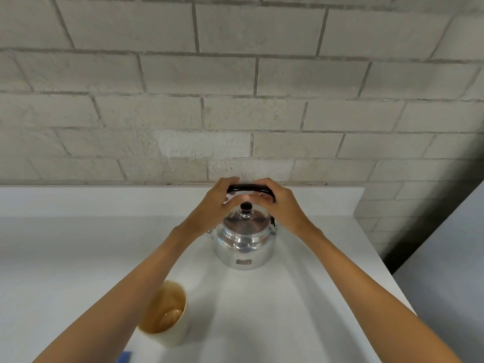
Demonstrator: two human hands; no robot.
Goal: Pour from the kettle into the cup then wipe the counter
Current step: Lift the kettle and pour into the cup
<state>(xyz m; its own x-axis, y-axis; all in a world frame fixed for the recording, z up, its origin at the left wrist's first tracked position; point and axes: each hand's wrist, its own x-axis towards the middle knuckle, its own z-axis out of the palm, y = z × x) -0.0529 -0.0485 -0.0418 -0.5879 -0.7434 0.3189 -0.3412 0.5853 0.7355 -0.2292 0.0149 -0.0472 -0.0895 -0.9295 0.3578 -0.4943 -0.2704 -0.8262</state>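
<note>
A shiny metal kettle (245, 244) with a dark lid knob stands upright on the white counter (314, 284), near the back wall. Both hands meet at its black arched handle (248, 187). My left hand (220, 200) curls over the handle's left end. My right hand (280, 203) wraps the right end. A cream cup (170, 320) with a tan inside stands at the front left, partly hidden by my left forearm. I cannot tell whether the cup holds liquid.
A grey block wall (235, 87) rises behind a raised ledge at the counter's back. The counter ends at the right, with a dark gap and another pale surface (450, 271) beyond. A small blue object (125, 357) peeks in at the bottom edge.
</note>
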